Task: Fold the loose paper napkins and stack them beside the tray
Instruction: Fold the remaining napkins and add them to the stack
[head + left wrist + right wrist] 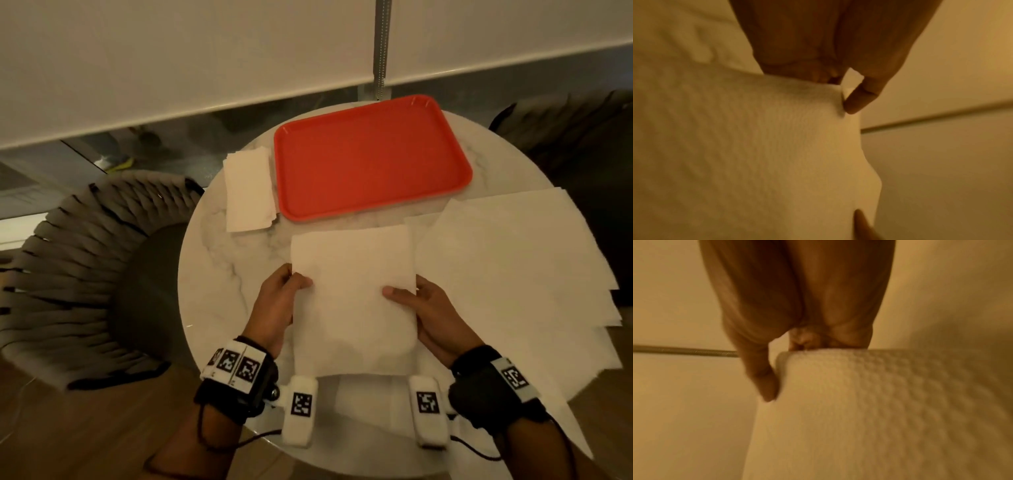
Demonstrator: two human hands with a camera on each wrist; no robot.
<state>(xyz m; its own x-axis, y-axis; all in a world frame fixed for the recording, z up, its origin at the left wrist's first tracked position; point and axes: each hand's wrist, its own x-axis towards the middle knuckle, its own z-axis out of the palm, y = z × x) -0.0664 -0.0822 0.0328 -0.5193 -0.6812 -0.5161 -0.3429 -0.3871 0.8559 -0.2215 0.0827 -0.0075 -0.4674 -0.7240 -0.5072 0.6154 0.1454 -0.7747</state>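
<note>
A napkin point(352, 294) is pinched at both side edges, thumbs on top, by the left hand point(274, 308) and right hand point(433, 315).

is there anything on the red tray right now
No, in the head view the red tray shows only its bare surface, with the folded napkin stack lying beside it on the table.

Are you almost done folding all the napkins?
Not yet. A folded stack already sits left of the red tray. The left hand and right hand hold one napkin mid-fold. Several loose napkins wait on the right.
</note>
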